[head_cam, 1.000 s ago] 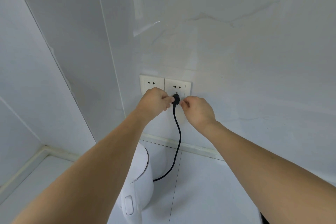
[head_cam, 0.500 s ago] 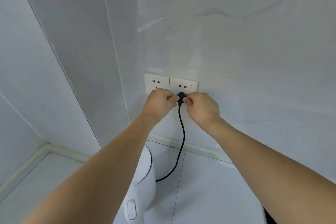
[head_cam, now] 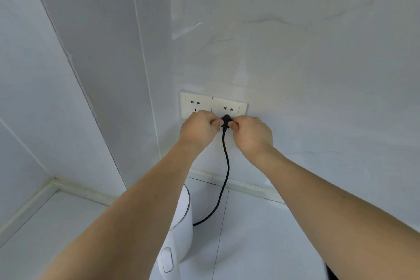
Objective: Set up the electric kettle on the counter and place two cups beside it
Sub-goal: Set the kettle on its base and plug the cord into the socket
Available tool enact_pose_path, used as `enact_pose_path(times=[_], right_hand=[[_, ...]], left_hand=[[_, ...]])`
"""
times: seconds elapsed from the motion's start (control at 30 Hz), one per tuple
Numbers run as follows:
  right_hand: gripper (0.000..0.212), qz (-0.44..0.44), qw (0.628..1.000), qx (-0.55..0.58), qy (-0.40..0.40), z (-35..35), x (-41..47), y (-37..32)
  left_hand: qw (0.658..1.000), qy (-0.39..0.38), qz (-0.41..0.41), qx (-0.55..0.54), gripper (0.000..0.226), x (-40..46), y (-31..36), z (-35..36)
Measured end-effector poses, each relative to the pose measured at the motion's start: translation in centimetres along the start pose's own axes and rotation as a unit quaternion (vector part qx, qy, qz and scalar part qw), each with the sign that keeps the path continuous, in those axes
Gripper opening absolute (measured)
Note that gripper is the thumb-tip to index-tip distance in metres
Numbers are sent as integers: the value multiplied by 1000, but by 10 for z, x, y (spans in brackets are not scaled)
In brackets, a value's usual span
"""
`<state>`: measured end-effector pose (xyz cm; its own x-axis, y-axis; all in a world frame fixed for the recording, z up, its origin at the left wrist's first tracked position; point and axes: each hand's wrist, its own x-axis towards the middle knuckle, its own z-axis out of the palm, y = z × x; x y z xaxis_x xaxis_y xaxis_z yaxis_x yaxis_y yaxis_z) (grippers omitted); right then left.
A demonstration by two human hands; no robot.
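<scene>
A white electric kettle (head_cam: pixel 181 229) stands on the pale counter (head_cam: pixel 261 245), partly hidden under my left forearm. Its black cord (head_cam: pixel 226 166) rises up the wall to a black plug (head_cam: pixel 225 120) at the right-hand wall socket (head_cam: pixel 229 107). My left hand (head_cam: pixel 198 127) pinches the plug from the left and my right hand (head_cam: pixel 252 133) pinches it from the right, both with curled fingers. No cups are in view.
A second white socket (head_cam: pixel 195 104) sits just left of the first. Glossy pale wall panels meet in a corner (head_cam: pixel 54 179) at the left. A dark object (head_cam: pixel 331 274) peeks in at the counter's bottom right edge.
Both hands have stayed on the plug at the right socket, closing in slightly around it. The view has shifted a little toward the wall.
</scene>
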<state>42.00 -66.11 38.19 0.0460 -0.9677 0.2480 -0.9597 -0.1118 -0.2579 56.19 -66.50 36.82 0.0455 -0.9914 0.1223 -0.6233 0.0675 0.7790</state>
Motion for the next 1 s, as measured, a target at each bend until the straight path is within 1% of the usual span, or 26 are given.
enact_pose_path(times=[0.2, 0.33, 0.47, 0.53, 0.63, 0.67, 0.73, 0.77, 0.83, 0.9, 1.0], right_hand=[[30, -15, 999, -29, 2, 4, 5, -2], [31, -1, 999, -36, -2, 0, 0, -2], [31, 1, 999, -32, -6, 2, 4, -4], [31, 1, 999, -37, -4, 3, 6, -3], [29, 9, 999, -42, -9, 0, 1, -7], [27, 16, 999, -39, -16, -1, -1, -9], [25, 26, 999, -37, -24, -7, -9, -11], [24, 28, 999, -37, -25, -11, -15, -10], [26, 24, 999, -27, -23, -18, -32, -2], [33, 18, 1000, -3, -21, -24, -55, 15], [42, 21, 999, 6, -50, -34, -93, 42]], left_hand=[[999, 31, -3, -12, 22, 3, -8, 6], [999, 42, -13, -25, 23, -3, -5, 11], [999, 33, -26, 10, 23, -1, -3, 6], [999, 38, -32, 10, 22, -1, -2, 6], [997, 52, -28, 50, 22, -6, 4, 7], [998, 45, -34, 41, 22, -6, 4, 8], [999, 6, -41, -19, 23, -11, 7, 6], [999, -13, -39, -31, 23, -15, 7, 3], [999, -22, -31, -1, 25, -26, 4, -2], [998, -6, -33, 51, 29, -42, 5, -3], [991, -13, -33, 131, 43, -69, 16, 4]])
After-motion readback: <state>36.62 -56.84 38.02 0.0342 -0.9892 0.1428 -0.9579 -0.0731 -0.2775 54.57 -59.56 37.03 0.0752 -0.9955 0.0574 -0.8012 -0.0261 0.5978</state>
